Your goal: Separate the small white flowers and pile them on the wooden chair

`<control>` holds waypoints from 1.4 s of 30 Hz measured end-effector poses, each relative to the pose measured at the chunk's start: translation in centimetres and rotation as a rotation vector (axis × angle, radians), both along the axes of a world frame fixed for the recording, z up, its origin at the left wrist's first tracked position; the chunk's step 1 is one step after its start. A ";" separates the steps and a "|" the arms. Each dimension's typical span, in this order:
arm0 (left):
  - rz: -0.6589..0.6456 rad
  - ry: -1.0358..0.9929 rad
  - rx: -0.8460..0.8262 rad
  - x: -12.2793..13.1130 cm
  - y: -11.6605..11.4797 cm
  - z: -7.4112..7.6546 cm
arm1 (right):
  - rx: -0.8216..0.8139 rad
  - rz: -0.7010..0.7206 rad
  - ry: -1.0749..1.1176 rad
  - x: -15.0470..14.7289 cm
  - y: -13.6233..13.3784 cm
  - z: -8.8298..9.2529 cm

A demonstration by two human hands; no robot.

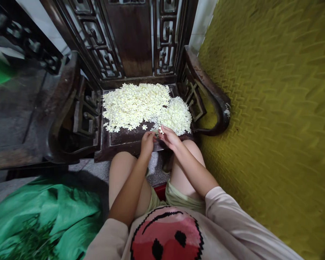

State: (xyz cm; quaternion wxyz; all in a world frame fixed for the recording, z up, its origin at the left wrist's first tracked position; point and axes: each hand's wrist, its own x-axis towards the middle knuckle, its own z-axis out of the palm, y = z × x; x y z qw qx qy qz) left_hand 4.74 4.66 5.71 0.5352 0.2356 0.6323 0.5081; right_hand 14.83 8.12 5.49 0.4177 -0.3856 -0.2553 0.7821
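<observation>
A broad heap of small pale yellow-white flowers (135, 104) covers much of the dark wooden chair seat (124, 139). A smaller pile of flowers (177, 113) lies against it on the right. Over the seat's front edge, my right hand (170, 138) is closed, with a white flower (161, 130) at its fingertips. Close beside it, my left hand (147, 142) has its fingers pinched together; what they hold, if anything, is too small to make out. One loose flower (144, 127) lies on the seat just above my left hand.
Carved armrests (223, 112) flank the seat, with a latticed chair back (134, 39) behind. A yellow patterned metal sheet (271, 119) stands along the right. On the lower left floor sits a green sack (62, 202) with leafy green sprigs (34, 238).
</observation>
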 end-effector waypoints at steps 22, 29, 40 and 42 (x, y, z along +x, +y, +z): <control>0.000 0.005 0.018 -0.3 -0.1 -0.1 | 0.068 0.037 -0.114 -0.3 0.1 -0.9; -0.056 0.169 0.188 -0.1 -0.4 0.5 | 0.023 -0.087 -0.280 -1.1 0.0 -1.4; -0.190 0.505 0.327 -1.0 -0.4 0.3 | -0.097 0.206 -0.007 0.2 0.0 -0.9; -0.151 0.463 0.312 -1.2 -0.2 0.0 | -0.073 0.219 0.030 0.4 0.0 -0.7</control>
